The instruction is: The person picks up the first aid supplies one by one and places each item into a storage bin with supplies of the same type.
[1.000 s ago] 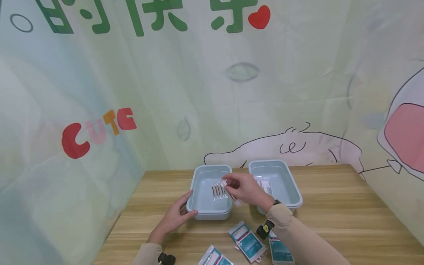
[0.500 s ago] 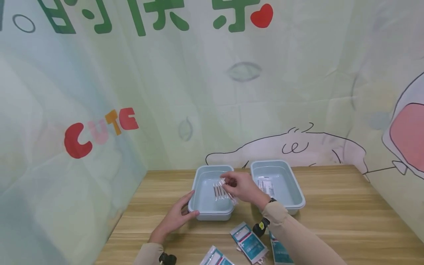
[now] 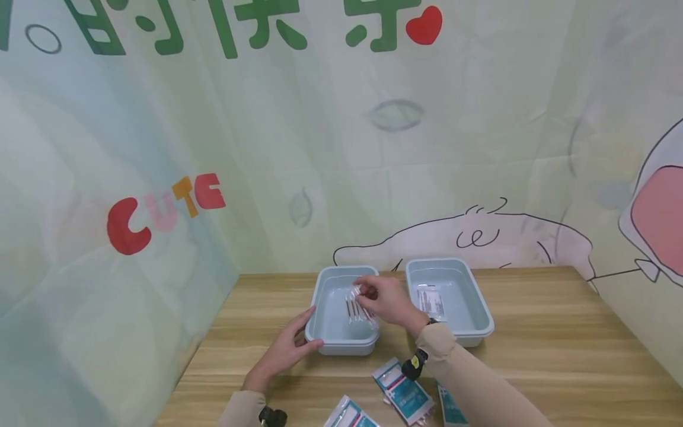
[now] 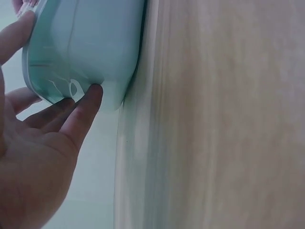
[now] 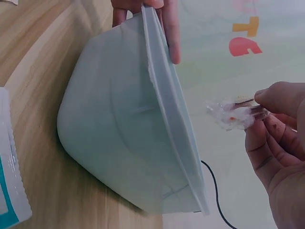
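In the head view my right hand pinches a strip of brown-stemmed cotton swabs in clear wrap over the left pale blue basin. The right wrist view shows the wrapped swabs between thumb and fingertips, above the basin's rim. My left hand holds the near left corner of that basin. Its fingers spread against the basin's outer side in the left wrist view, on both sides of the corner. No swabs show on the visible part of the basin floor.
A second pale blue basin stands to the right, with a clear printed packet inside. Teal and white packs lie on the wooden table in front, one partly behind my right sleeve. A printed cloth hangs behind.
My right hand with the swab strip has shifted slightly left over the left basin, its forearm swinging left. The left hand stays on the basin; the whole view has drifted slightly.
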### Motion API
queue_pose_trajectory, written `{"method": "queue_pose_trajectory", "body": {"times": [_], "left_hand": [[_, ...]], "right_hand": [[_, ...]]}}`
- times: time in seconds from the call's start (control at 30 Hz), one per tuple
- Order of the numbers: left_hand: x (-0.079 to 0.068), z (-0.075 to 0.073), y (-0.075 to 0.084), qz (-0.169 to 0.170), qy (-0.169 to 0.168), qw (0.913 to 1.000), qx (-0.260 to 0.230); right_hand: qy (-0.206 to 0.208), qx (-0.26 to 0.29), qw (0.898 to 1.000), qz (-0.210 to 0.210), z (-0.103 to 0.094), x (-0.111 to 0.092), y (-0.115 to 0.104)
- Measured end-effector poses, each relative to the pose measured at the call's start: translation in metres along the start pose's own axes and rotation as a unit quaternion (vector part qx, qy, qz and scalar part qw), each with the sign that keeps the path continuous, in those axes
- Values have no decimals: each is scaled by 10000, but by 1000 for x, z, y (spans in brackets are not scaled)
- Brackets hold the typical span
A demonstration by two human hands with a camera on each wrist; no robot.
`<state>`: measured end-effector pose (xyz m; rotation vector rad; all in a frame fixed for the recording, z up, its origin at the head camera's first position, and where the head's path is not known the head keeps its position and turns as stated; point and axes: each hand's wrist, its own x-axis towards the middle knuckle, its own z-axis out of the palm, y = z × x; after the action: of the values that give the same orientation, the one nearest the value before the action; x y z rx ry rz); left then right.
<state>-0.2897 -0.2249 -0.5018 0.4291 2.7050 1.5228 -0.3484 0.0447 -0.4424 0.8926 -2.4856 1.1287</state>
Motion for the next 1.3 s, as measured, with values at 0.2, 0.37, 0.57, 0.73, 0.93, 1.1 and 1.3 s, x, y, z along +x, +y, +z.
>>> {"method": "queue_pose_trajectory", "body": {"times": [0.2, 0.37, 0.57, 0.73, 0.93, 1.1, 1.3], "left_hand": [[-1, 0, 1, 72, -1, 9999, -134], [-2, 0, 1, 91, 17, 9999, -79], [-1, 1, -1, 51, 45, 10000, 13], [0, 0, -2, 181, 29, 9998, 88], [-1, 3, -1, 55, -1, 10000, 47], [-1, 3, -1, -25, -21, 10000, 45], [0, 1, 2, -64, 13, 9999, 156]], "right_hand": [[-292, 301, 9980, 470, 4, 0, 0], [-504, 589, 9936, 817, 3, -1, -1], [-455, 644, 9946, 682, 1, -2, -2], [-425, 643, 9953, 591, 0, -4, -2], [-426, 629, 9955, 573, -3, -11, 0], [-416, 596, 9955, 616, -12, -20, 0], [-368, 523, 9962, 584, -26, -32, -1]]}}
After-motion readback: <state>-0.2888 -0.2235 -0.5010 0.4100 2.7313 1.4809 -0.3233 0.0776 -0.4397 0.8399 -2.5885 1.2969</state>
